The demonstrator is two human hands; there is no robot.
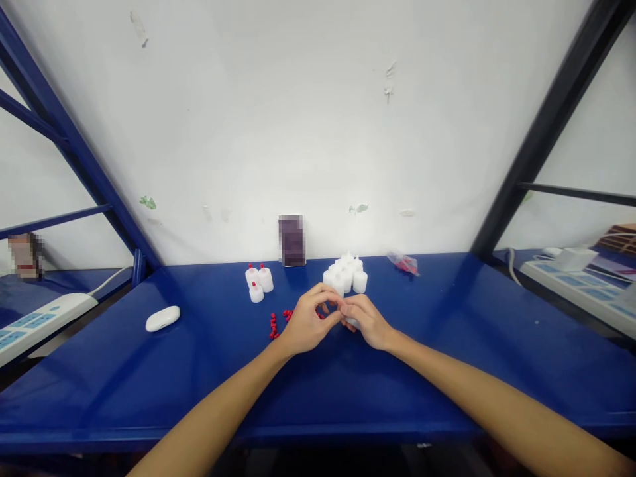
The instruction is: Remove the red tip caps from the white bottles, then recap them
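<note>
Three bottles [267, 281] wear red tips [254, 284], the cluster [346, 273] shows none, right hand [371, 323] clamps a white piece [353, 322], left hand's [304, 326] grip I can't tell.

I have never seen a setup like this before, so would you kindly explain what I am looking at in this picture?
There is no machine here: these are a person's two bare hands. The single picture comes from a camera worn on the person's head, looking forward and down.

On the blue table, left of the hands, stand three small white bottles with red tips, with loose red pieces nearer the person. A white oval case lies farther left. Behind the hands is a cluster of white bottles, and right of it a clear bag with red pieces inside.

The right hand holds a small white item, mostly hidden. The left hand's fingertips meet it there; whether they grip anything is unclear.
</note>
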